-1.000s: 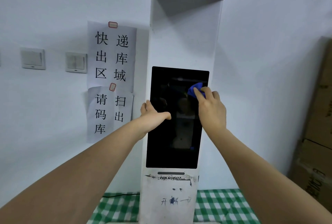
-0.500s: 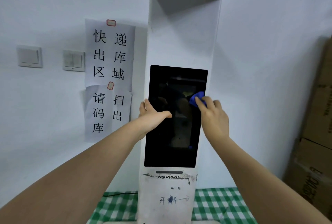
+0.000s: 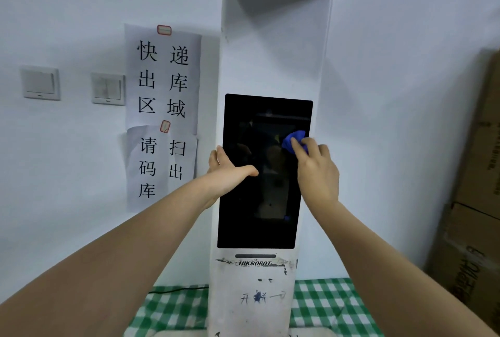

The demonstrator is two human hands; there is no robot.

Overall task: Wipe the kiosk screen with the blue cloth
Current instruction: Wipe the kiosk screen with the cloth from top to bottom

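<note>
White wall (image 3: pixel 405 93) fills the background. Tall white kiosk (image 3: pixel 273 47) stands upright against it, black hood at the top, base resting on a counter covered in a green-and-white checked cloth (image 3: pixel 322 307). "HIKROBOT" is printed below the display; scuffs and handwritten marks lie lower on the body.

Stacked cardboard boxes (image 3: pixel 476 201) at the right edge, well apart from the kiosk.

Kiosk screen (image 3: pixel 259 215): dark, unlit, portrait format, set in the front face of the kiosk. Faint reflections visible in the glass.

Two paper notices (image 3: pixel 162 88) with large black Chinese characters are taped to the wall just left of the kiosk, one above the other, overlapping. Two wall switches (image 3: pixel 40 83) further left.

Left hand (image 3: pixel 230 171): wrapped round the left edge of the kiosk at mid-screen height, thumb lying flat across the glass, fingers curled behind the edge. Gripping the kiosk body.

Right hand (image 3: pixel 316 171): raised against the right side of the screen, fingers bent, clutching the blue cloth (image 3: pixel 293 140) at the fingertips.

Blue cloth: bunched, small; it protrudes above and left of the right fingertips and touches the glass in the upper-right part of the screen, close to the right bezel.

A black cable (image 3: pixel 176 290) lies on the checked cloth left of the kiosk base.
</note>
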